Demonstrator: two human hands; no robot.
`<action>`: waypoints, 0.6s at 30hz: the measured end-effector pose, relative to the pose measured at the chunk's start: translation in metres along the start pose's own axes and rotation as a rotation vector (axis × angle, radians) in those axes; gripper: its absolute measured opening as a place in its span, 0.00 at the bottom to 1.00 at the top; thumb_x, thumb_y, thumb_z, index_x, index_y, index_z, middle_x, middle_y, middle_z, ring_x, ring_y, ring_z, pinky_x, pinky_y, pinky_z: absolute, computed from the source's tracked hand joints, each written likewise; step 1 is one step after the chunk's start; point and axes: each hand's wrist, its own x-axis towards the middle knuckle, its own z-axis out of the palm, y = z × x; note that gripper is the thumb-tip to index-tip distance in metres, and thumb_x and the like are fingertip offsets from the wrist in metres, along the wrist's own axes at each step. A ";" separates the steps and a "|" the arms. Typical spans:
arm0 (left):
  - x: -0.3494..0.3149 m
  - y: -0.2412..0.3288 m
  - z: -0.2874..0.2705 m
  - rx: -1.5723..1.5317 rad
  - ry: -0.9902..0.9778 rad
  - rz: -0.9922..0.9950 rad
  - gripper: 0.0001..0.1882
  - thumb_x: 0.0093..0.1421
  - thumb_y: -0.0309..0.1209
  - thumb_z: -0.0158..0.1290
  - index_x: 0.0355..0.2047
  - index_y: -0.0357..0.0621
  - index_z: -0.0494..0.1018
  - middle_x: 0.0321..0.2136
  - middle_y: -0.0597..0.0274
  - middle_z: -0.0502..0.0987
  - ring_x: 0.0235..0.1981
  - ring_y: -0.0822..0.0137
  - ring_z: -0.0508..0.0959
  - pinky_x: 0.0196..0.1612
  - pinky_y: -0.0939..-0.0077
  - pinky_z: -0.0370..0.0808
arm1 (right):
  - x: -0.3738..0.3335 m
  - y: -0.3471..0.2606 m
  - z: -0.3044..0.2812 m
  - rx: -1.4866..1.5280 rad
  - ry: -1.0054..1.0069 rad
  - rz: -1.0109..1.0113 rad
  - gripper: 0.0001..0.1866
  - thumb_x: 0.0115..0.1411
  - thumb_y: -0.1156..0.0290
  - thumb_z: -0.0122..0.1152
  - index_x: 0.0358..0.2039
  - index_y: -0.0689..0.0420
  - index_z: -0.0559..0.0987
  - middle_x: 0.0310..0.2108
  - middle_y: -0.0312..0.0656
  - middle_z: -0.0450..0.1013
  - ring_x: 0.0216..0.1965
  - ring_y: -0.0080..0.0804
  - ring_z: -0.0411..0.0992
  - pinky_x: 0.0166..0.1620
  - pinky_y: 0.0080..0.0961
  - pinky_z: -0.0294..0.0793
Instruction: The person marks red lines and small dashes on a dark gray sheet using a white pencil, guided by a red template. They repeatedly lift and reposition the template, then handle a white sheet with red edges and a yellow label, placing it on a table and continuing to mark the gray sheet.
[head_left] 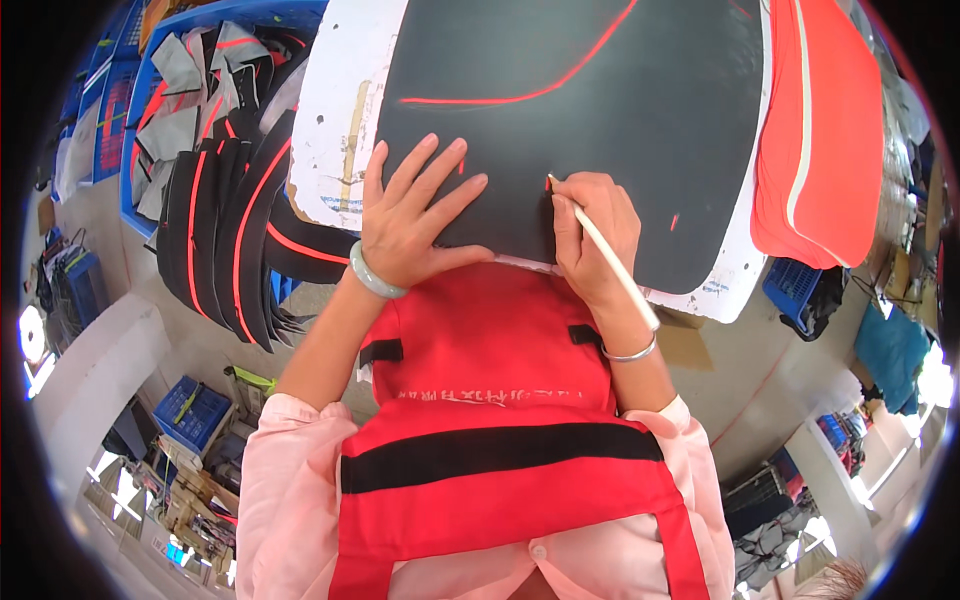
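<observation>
A dark sheet of material (500,135) lies over a white board (335,100) in front of me. It carries a curved red line and several short red marks. My left hand (415,220) presses flat on the sheet's near left part, fingers spread, beside one short mark. In my right hand (595,225) is a slim white pen (615,262), pinched between thumb and fingers. The pen's tip meets the sheet at a short red mark near the middle. Its shaft slants back toward my wrist, and the curled fingers partly hide the grip.
At the left, black strips with red lines (215,235) hang by a blue crate (133,150) of grey and black offcuts. Red sheets (825,130) with a pale curved line lie at the board's right edge. A blue basket (790,285) stands below them on the floor.
</observation>
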 end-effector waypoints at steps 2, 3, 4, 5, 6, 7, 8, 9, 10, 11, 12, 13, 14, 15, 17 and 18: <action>-0.001 -0.003 0.002 -0.017 0.016 -0.002 0.43 0.41 0.60 0.62 0.52 0.45 0.72 0.56 0.51 0.70 0.61 0.50 0.66 0.64 0.48 0.50 | 0.000 0.000 -0.003 -0.001 -0.038 0.001 0.05 0.53 0.78 0.60 0.31 0.57 0.74 0.28 0.41 0.73 0.27 0.38 0.71 0.31 0.29 0.67; -0.003 -0.004 0.003 -0.045 0.039 -0.006 0.45 0.41 0.60 0.63 0.54 0.43 0.69 0.56 0.49 0.70 0.61 0.49 0.65 0.64 0.47 0.49 | 0.000 0.000 -0.005 0.029 -0.049 0.015 0.05 0.53 0.79 0.60 0.31 0.57 0.74 0.28 0.41 0.73 0.27 0.38 0.71 0.31 0.29 0.68; -0.004 -0.006 0.006 -0.070 0.064 -0.010 0.48 0.41 0.60 0.63 0.57 0.42 0.65 0.57 0.47 0.69 0.61 0.47 0.65 0.64 0.46 0.49 | 0.002 0.000 -0.005 0.059 -0.059 0.026 0.06 0.53 0.79 0.60 0.31 0.57 0.74 0.28 0.41 0.73 0.27 0.39 0.71 0.31 0.29 0.68; -0.005 -0.007 0.007 -0.093 0.091 -0.015 0.51 0.41 0.59 0.64 0.59 0.41 0.62 0.57 0.45 0.69 0.61 0.46 0.64 0.64 0.46 0.49 | 0.003 -0.003 -0.005 0.075 -0.037 0.024 0.06 0.53 0.79 0.60 0.31 0.58 0.74 0.28 0.42 0.73 0.27 0.40 0.71 0.31 0.30 0.68; -0.004 -0.007 0.006 -0.100 0.107 -0.014 0.53 0.41 0.59 0.65 0.60 0.40 0.59 0.57 0.44 0.68 0.62 0.45 0.64 0.64 0.45 0.49 | 0.004 -0.007 -0.005 0.093 -0.016 0.021 0.06 0.53 0.79 0.60 0.32 0.58 0.74 0.28 0.42 0.73 0.27 0.40 0.71 0.31 0.30 0.68; -0.005 -0.006 0.004 -0.102 0.115 -0.011 0.55 0.40 0.58 0.66 0.62 0.40 0.57 0.58 0.42 0.67 0.62 0.43 0.63 0.64 0.45 0.49 | 0.004 -0.012 -0.002 0.117 0.008 0.021 0.06 0.52 0.79 0.59 0.32 0.58 0.75 0.28 0.43 0.73 0.27 0.41 0.71 0.31 0.31 0.68; -0.005 -0.005 0.003 -0.104 0.124 -0.009 0.56 0.40 0.57 0.66 0.63 0.39 0.54 0.58 0.41 0.66 0.62 0.42 0.63 0.64 0.45 0.48 | 0.006 -0.020 0.005 0.191 0.038 0.019 0.06 0.52 0.79 0.59 0.32 0.58 0.75 0.29 0.44 0.74 0.28 0.43 0.72 0.32 0.32 0.69; -0.005 -0.005 0.005 -0.120 0.169 -0.011 0.55 0.41 0.57 0.66 0.62 0.40 0.56 0.58 0.42 0.66 0.61 0.42 0.63 0.64 0.44 0.49 | 0.012 -0.027 0.011 0.237 -0.016 0.038 0.07 0.52 0.78 0.60 0.34 0.58 0.75 0.31 0.44 0.74 0.30 0.43 0.72 0.34 0.32 0.69; -0.004 -0.006 0.008 -0.139 0.216 -0.011 0.53 0.41 0.56 0.65 0.61 0.40 0.58 0.59 0.43 0.66 0.61 0.42 0.63 0.63 0.44 0.50 | 0.017 -0.031 0.019 0.217 -0.069 0.011 0.07 0.53 0.77 0.60 0.34 0.57 0.75 0.32 0.43 0.74 0.30 0.42 0.72 0.34 0.32 0.70; -0.004 -0.007 0.011 -0.158 0.264 -0.011 0.51 0.42 0.56 0.65 0.60 0.40 0.59 0.59 0.44 0.66 0.61 0.43 0.63 0.62 0.43 0.51 | 0.022 -0.033 0.027 0.196 -0.121 -0.018 0.07 0.53 0.76 0.60 0.34 0.57 0.75 0.32 0.42 0.74 0.31 0.41 0.72 0.35 0.32 0.70; -0.006 -0.008 0.013 -0.142 0.273 -0.014 0.51 0.42 0.56 0.65 0.59 0.38 0.60 0.59 0.43 0.66 0.61 0.43 0.63 0.63 0.44 0.52 | 0.022 -0.030 0.037 0.192 -0.136 -0.025 0.07 0.54 0.75 0.60 0.34 0.56 0.74 0.33 0.40 0.73 0.29 0.38 0.72 0.34 0.30 0.70; -0.007 -0.008 0.013 -0.139 0.271 -0.027 0.51 0.42 0.55 0.65 0.59 0.38 0.59 0.58 0.43 0.66 0.61 0.43 0.64 0.63 0.44 0.52 | 0.022 -0.029 0.042 0.164 -0.134 -0.028 0.07 0.54 0.75 0.60 0.33 0.55 0.74 0.32 0.40 0.73 0.28 0.38 0.71 0.33 0.30 0.70; -0.007 -0.008 0.013 -0.136 0.269 -0.040 0.51 0.42 0.55 0.65 0.59 0.37 0.59 0.58 0.43 0.66 0.61 0.43 0.64 0.63 0.45 0.52 | 0.023 -0.028 0.045 0.137 -0.131 -0.031 0.07 0.54 0.75 0.61 0.33 0.55 0.74 0.32 0.39 0.73 0.28 0.37 0.71 0.32 0.30 0.70; -0.008 -0.007 0.013 -0.134 0.266 -0.052 0.51 0.42 0.55 0.65 0.59 0.37 0.59 0.58 0.43 0.67 0.61 0.43 0.64 0.63 0.45 0.52 | 0.024 -0.028 0.048 0.108 -0.127 -0.033 0.07 0.53 0.75 0.61 0.33 0.55 0.74 0.32 0.39 0.73 0.27 0.37 0.71 0.32 0.29 0.70; -0.007 -0.006 0.011 -0.139 0.266 -0.052 0.51 0.43 0.55 0.65 0.58 0.34 0.60 0.58 0.44 0.67 0.61 0.43 0.65 0.63 0.46 0.53 | 0.026 -0.028 0.053 0.092 -0.112 -0.037 0.07 0.54 0.75 0.61 0.33 0.54 0.74 0.32 0.38 0.73 0.25 0.37 0.71 0.30 0.29 0.69; -0.007 -0.006 0.011 -0.137 0.266 -0.053 0.51 0.43 0.55 0.65 0.58 0.34 0.60 0.58 0.44 0.67 0.61 0.43 0.65 0.63 0.46 0.53 | 0.026 -0.028 0.054 0.083 -0.102 -0.039 0.07 0.54 0.75 0.61 0.33 0.54 0.74 0.32 0.38 0.73 0.25 0.37 0.70 0.30 0.28 0.69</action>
